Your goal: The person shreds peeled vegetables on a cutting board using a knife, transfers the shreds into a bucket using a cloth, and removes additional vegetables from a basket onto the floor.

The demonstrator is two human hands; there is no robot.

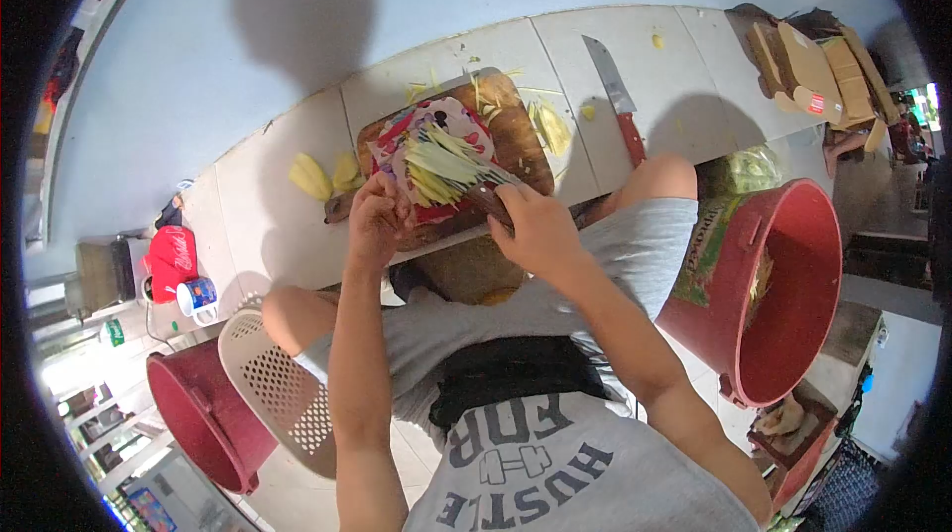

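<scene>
Grey shirt (595,487) nearest the camera, lettered. Right hand (543,235) clamped on brown handle (490,207); attached tool probably a knife, its working end partly obscured by shreds. Pale green shreds (441,163) lie just beyond the handle, between the hands, above patterned cloth (468,121) on wooden board (531,150). Left hand (380,223): fingers curled beside the shreds' left edge; cannot tell whether they grip anything.

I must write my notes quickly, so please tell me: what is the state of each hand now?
Left hand: fingers bent beside the pale strips; cannot tell if it holds something.
Right hand: closed on a brown handle.
</scene>
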